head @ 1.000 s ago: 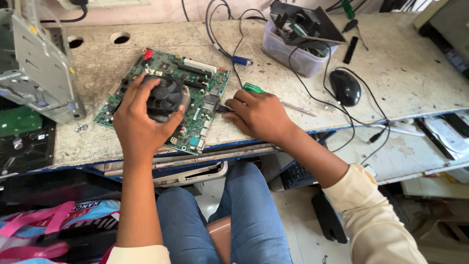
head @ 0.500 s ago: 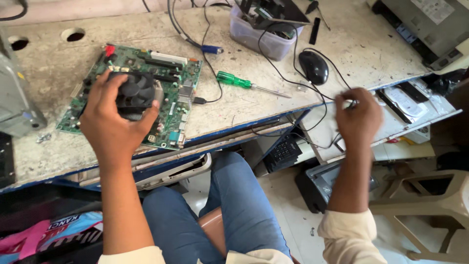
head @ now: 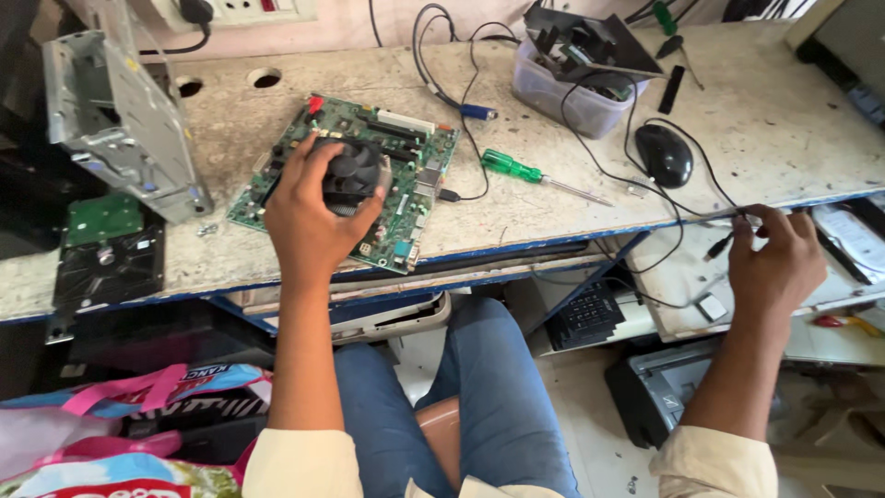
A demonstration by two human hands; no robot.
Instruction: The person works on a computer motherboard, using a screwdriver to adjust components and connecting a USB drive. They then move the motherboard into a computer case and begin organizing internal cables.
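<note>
Left hand grips black fan on green motherboard — right hand pinches black cable.

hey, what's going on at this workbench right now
A person sits at a worn bench. Their left hand rests on the black cooler fan of a green motherboard. Their right hand is off past the bench edge, pinching a thin black cable. A green-handled screwdriver and a black mouse lie untouched between them.
</note>
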